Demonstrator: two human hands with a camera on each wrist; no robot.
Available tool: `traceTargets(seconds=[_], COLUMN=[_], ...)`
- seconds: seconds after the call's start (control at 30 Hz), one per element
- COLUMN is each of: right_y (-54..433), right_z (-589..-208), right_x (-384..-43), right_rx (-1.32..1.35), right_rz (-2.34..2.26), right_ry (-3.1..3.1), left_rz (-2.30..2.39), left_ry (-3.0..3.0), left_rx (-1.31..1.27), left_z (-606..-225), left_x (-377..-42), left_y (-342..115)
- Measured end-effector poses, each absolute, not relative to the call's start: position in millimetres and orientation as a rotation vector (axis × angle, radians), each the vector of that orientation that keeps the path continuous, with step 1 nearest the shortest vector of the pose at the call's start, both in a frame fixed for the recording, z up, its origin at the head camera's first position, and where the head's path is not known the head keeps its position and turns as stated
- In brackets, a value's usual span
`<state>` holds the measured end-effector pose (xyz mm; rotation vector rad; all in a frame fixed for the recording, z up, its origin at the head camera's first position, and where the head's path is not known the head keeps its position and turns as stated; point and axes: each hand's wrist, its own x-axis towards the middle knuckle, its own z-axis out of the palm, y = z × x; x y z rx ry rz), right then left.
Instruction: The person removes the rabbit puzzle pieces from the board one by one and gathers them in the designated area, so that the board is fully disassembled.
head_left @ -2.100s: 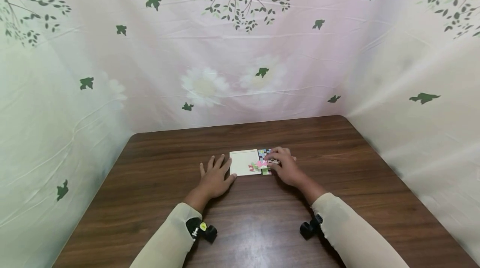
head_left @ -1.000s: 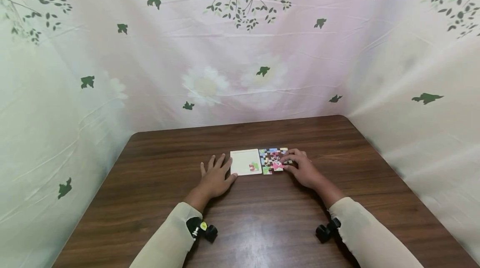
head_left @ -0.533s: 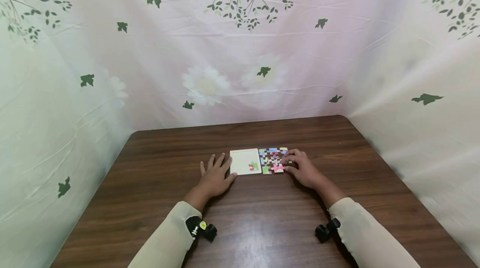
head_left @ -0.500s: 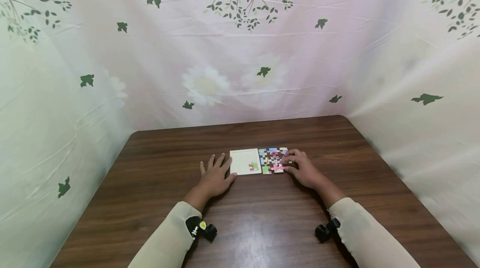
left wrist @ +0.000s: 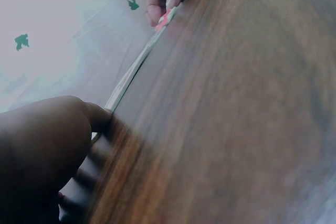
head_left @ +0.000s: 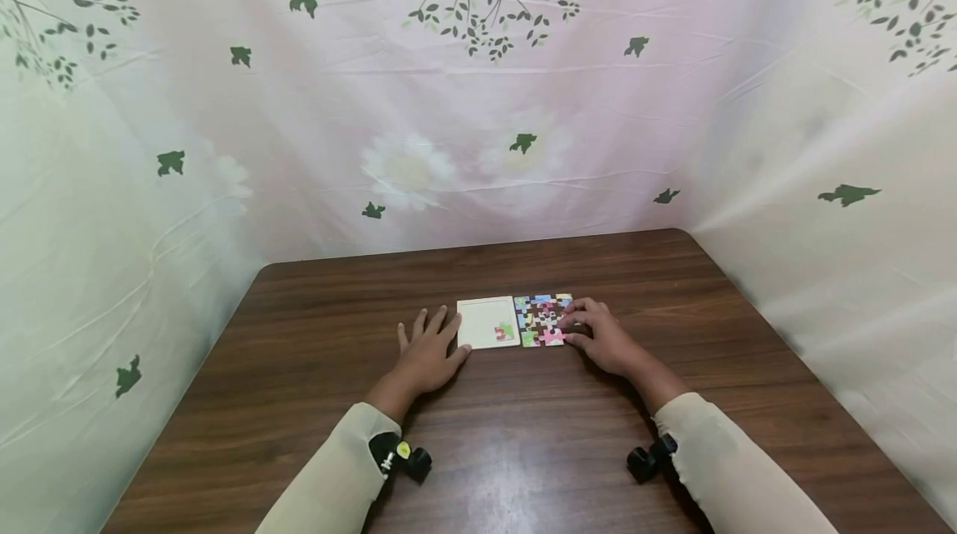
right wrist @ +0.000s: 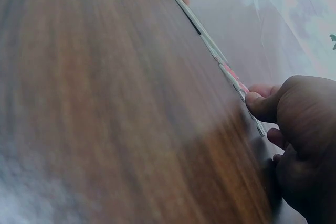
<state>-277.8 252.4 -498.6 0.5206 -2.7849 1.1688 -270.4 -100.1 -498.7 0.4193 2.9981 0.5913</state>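
Note:
A white puzzle tray [head_left: 477, 320] lies on the table with a few joined red and green pieces [head_left: 504, 331] in its near right corner. Against its right side is a group of colourful puzzle pieces [head_left: 532, 320] with dark gaps between some of them. My left hand [head_left: 426, 358] lies spread on the table, its thumb and fingertips at the tray's left edge. My right hand [head_left: 604, 341] pinches a pink puzzle piece [head_left: 552, 336] at the near side of the group. In the right wrist view, thumb and index finger of that hand [right wrist: 310, 124] meet at the pink edge.
The brown wooden table [head_left: 493, 426] extends around the puzzle on all sides. A pale printed curtain [head_left: 449, 119] encloses its back and both sides. Black wrist cameras [head_left: 417, 464] sit on both sleeves, low over the tabletop.
My right hand has moved right from the tray's right edge with the pink piece, which now lies lower and more level among the pieces. The left hand has stayed in place.

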Motion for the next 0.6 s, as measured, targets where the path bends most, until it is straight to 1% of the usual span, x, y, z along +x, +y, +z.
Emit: traceTargets(seconds=[0.6], right_y=[253.3], right_z=[-499.5], right_x=[-277.7], right_rx=[0.518], right_rz=[1.181], right_ry=[-2.797], left_rz=[0.572], left_ry=[3.002], left_rx=[0.420], left_z=[-497.6], left_x=[-269.3], left_y=[-99.9])
